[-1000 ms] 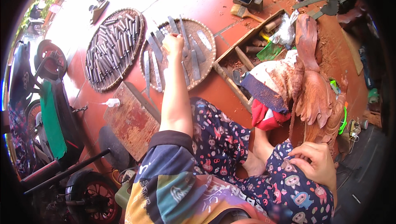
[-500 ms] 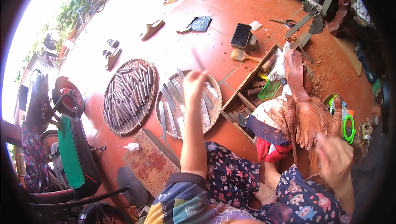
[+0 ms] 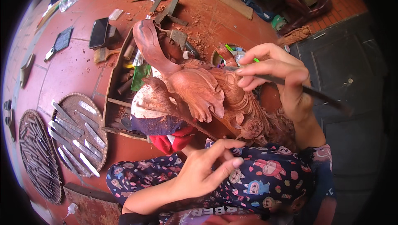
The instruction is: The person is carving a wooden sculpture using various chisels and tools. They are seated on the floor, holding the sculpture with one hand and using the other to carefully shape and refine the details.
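Observation:
A reddish carved wooden figure (image 3: 192, 86) with a face and flowing folds lies tilted before me, partly resting on a wood-dusted cloth bundle (image 3: 151, 105). My right hand (image 3: 286, 73) is closed on a slim, dark carving chisel (image 3: 317, 94). Its narrow tip points left, close to the figure's upper surface; I cannot tell whether it touches. Over my patterned trousers, my left hand (image 3: 205, 167) hangs with thumb and fingers apart and nothing visible in it. It is just below the figure's near edge.
At left stand a round basket of dark-handled tools (image 3: 37, 158) and a basket of flat metal blades (image 3: 78, 134). A wooden toolbox (image 3: 108, 100) sits behind the bundle. Beyond are a brush (image 3: 105, 55) and a phone (image 3: 98, 32). A dark panel (image 3: 344, 113) stands at right.
The view has swung right toward the figure. My left hand has come back from over the blade basket to my lap. My right hand has risen over the figure, the chisel now plain in it.

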A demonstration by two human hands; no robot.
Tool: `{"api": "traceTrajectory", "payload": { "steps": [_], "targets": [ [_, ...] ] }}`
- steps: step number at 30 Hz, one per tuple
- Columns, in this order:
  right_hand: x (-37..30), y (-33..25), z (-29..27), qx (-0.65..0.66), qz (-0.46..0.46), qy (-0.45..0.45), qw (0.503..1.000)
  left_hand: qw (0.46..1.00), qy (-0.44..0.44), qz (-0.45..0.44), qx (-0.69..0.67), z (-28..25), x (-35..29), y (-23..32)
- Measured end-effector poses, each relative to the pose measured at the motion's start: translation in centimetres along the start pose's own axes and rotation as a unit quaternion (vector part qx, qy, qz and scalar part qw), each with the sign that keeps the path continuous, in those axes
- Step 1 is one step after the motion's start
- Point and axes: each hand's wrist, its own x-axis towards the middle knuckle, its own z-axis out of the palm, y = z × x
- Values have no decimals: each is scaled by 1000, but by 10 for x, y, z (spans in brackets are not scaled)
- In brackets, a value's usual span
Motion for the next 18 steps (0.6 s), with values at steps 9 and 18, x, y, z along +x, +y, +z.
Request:
{"api": "traceTrajectory", "payload": {
  "steps": [9, 18],
  "targets": [
    [-20, 4, 8, -140, 69, -51, 986, 967, -47, -18, -250, 6, 10, -29],
    [-35, 13, 24, -326, -135, -89, 931, 832, -77, -6, -550, 26, 34, -35]
  ]
}}
